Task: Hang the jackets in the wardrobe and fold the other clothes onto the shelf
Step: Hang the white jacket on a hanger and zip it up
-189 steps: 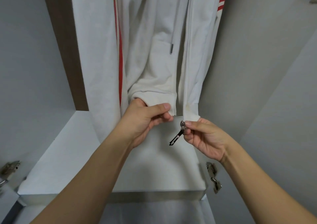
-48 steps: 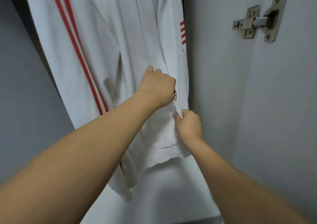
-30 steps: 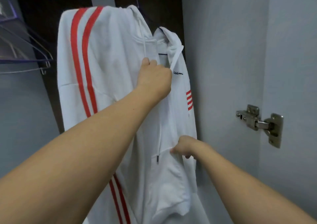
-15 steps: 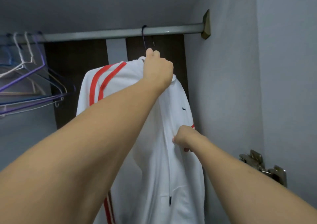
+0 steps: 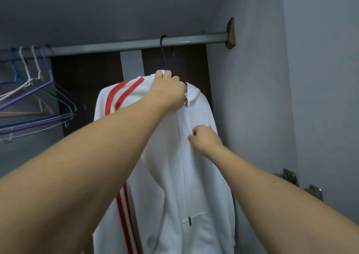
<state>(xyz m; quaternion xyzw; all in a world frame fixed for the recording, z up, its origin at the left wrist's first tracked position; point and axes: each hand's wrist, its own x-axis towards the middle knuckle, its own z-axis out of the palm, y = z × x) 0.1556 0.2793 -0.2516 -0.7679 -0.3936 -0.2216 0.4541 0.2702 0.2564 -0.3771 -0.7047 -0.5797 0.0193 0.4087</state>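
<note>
A white zip jacket [image 5: 202,176] with red stripes on its sleeve hangs from a dark hanger hook [image 5: 163,53] on the wardrobe rail [image 5: 124,44]. Its front zip is closed up to the collar. My left hand [image 5: 168,90] grips the collar at the top of the zip, with the metal zip pull just below its knuckles. My right hand [image 5: 205,138] pinches the jacket's front fabric beside the zip, about chest height.
Several empty wire hangers [image 5: 33,102] hang on the rail's left part. The grey wardrobe side wall [image 5: 248,108] stands close on the right of the jacket. Door hinges [image 5: 299,183] sit at the right edge, low and high.
My left hand rose along the zip from the hem to the collar, closing the jacket. My right hand followed up the front to chest height. The view tilted upward.
</note>
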